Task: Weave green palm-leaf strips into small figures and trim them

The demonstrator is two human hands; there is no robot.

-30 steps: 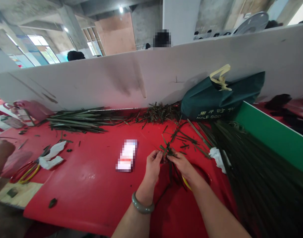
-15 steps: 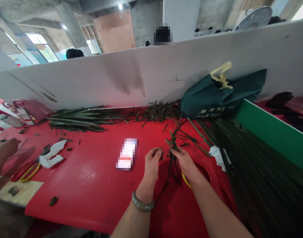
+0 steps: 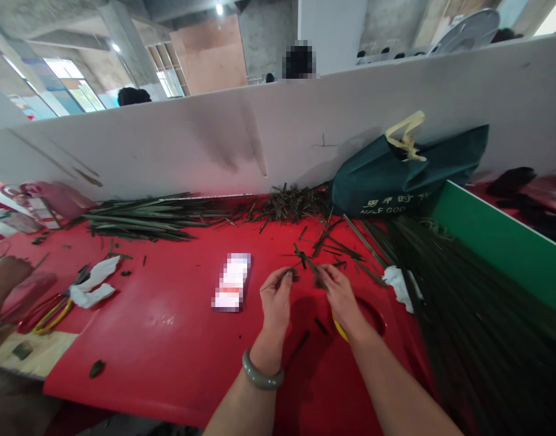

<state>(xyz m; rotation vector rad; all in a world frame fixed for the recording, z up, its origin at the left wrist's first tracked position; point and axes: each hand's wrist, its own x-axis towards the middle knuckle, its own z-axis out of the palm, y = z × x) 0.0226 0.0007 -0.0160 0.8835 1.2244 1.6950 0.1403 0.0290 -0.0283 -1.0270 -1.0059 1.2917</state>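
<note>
A small knot of woven dark green leaf strips (image 3: pixel 304 258) is held above the red table. My right hand (image 3: pixel 341 295) is closed on it, pinching its strips between thumb and fingers. Just to the left, my left hand (image 3: pixel 277 297) is closed in a pinch on a leaf strip end; a grey-green bangle (image 3: pixel 262 370) circles that wrist. Below my right wrist lies a tool with a yellow handle (image 3: pixel 340 329) and a red one, partly covered by the hand. Loose leaf scraps (image 3: pixel 346 248) are scattered beyond my hands.
Left of my hands lies a phone (image 3: pixel 232 283). A leaf bundle (image 3: pixel 142 217) and clippings (image 3: pixel 294 203) line the partition. On the right are a dark green bag (image 3: pixel 396 172), a green panel (image 3: pixel 500 236) and long leaves (image 3: pixel 482 315). Another person's hand (image 3: pixel 8 275) is near scissors (image 3: pixel 51 312).
The woven piece has turned over in my right hand; its long tails no longer hang down toward me but are swung out of sight. My hands have drawn slightly apart.
</note>
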